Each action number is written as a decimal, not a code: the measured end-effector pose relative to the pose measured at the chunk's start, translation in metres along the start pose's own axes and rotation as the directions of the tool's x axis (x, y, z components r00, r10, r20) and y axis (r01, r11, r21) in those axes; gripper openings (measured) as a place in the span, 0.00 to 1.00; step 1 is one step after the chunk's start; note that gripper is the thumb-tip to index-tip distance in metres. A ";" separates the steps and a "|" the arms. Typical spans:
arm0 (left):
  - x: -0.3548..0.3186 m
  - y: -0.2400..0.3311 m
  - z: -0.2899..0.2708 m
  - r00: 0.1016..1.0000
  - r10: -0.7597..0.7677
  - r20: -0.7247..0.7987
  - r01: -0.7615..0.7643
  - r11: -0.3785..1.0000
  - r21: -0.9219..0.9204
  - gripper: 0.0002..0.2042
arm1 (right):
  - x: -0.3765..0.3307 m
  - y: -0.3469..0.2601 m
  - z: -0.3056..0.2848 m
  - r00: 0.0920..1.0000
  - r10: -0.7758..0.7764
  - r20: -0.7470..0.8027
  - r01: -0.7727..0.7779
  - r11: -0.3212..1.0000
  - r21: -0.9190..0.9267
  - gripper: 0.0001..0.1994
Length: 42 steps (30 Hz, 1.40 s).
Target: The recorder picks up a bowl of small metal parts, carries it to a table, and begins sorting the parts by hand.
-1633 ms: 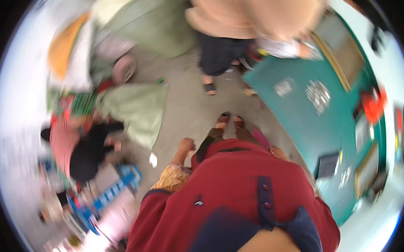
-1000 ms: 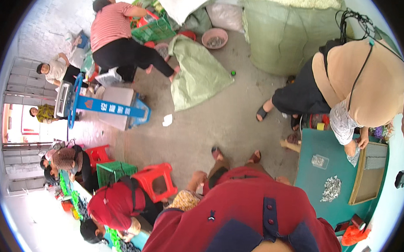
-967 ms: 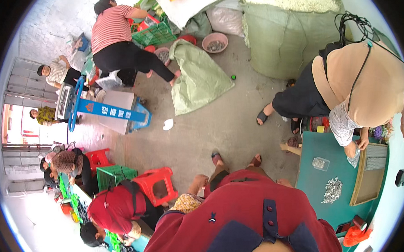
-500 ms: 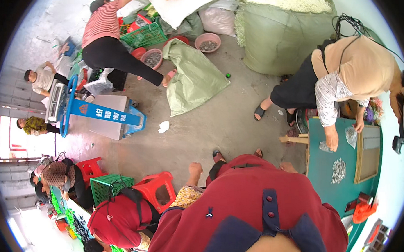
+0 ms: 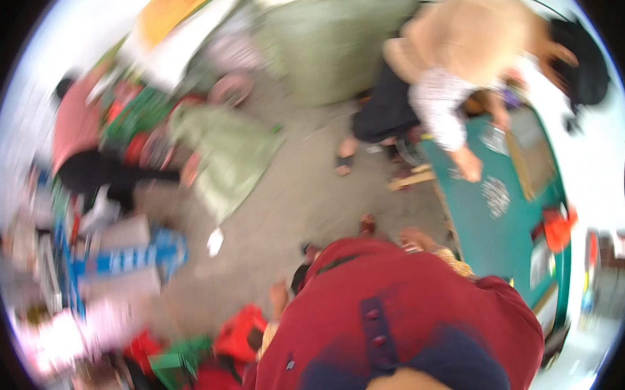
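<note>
Blurry view here, the whole scene is smeared. The wearer's dark red buttoned top (image 5: 401, 316) fills the bottom of the picture, and the landmark is the long flat green table (image 5: 482, 236) on the right.

The table's long axis runs up and down the picture, from its far end by the co-worker to its near end beside the wearer's right shoulder. On it, toward the far end, sits a small heap of pale loose pieces (image 5: 495, 195), too blurred to identify. A co-worker in a beige top bends over that far end, one hand (image 5: 468, 169) pressed down on the table surface just beside the heap. A small orange-red object (image 5: 558, 227) lies at the table's right edge, nearer than the heap.

Now the hands. The right hand (image 5: 415, 238) peeks out above the red top, just left of the table's near-left edge, close to it, and contact can't be made out. The left hand (image 5: 280, 294) is well left of the table, over the grey concrete floor (image 5: 306, 209), near a red plastic stool (image 5: 238, 332). Both are smudges, so I cannot tell how far open the fingers are or whether either holds anything.

Far left of the table, a pale green sack (image 5: 231, 160) lies flat on the floor.
</note>
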<state>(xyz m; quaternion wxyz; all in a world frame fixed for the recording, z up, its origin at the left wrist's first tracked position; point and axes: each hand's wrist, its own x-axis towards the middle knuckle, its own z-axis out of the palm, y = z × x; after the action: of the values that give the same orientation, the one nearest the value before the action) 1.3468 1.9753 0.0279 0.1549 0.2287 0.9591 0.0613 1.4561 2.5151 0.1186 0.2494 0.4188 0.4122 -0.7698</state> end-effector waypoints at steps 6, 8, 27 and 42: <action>0.132 0.028 0.024 0.924 0.362 0.121 -0.364 0.931 -0.009 0.19 | 0.017 -0.011 0.033 0.947 -0.083 -0.311 -0.139 0.766 -0.628 0.15; 0.167 0.050 0.009 0.879 0.459 0.128 -0.459 0.888 -0.028 0.19 | 0.010 -0.003 0.023 0.941 -0.114 -0.319 -0.109 0.790 -0.603 0.16; 0.035 0.077 -0.125 0.596 -0.529 0.604 0.722 0.024 -0.691 0.10 | -0.006 -0.028 0.045 0.927 0.062 -0.371 -0.241 0.855 -0.460 0.10; 0.001 0.023 -0.026 0.981 -0.142 0.134 0.194 0.790 -0.582 0.07 | 0.017 -0.082 0.075 0.943 0.043 -0.331 -0.265 0.698 -0.665 0.10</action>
<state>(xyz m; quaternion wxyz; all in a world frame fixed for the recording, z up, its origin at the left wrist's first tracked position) 1.3470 1.9953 0.0565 0.2630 0.0850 0.9012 0.3338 1.3544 2.4946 0.1621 0.3904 0.4342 0.6681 -0.4613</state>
